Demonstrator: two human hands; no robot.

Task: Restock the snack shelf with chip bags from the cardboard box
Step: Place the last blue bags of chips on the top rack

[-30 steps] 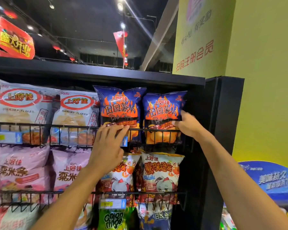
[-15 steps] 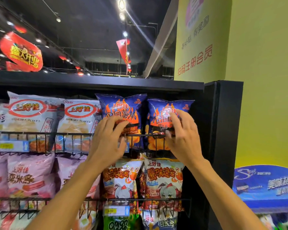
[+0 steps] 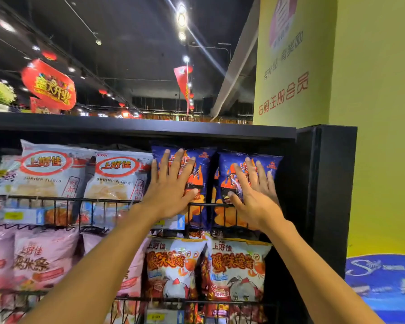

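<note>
Two dark blue chip bags with orange flames stand upright side by side at the right end of the top wire shelf (image 3: pixel 204 204). My left hand (image 3: pixel 171 185) lies flat, fingers spread, against the front of the left blue bag (image 3: pixel 205 160). My right hand (image 3: pixel 253 190) presses flat on the right blue bag (image 3: pixel 270 164) in the same way. Neither hand grips anything. The cardboard box is out of view.
White shrimp-flake bags (image 3: pixel 119 176) fill the top shelf to the left. Pink bags (image 3: pixel 40 258) and white-and-orange crab bags (image 3: pixel 236 265) stand on the shelf below. A black shelf post (image 3: pixel 325 195) and a yellow wall (image 3: pixel 379 136) close off the right side.
Both hands have risen from the wire rail and the bags' lower edges and opened flat onto the fronts of the two blue bags. The view has tilted upward.
</note>
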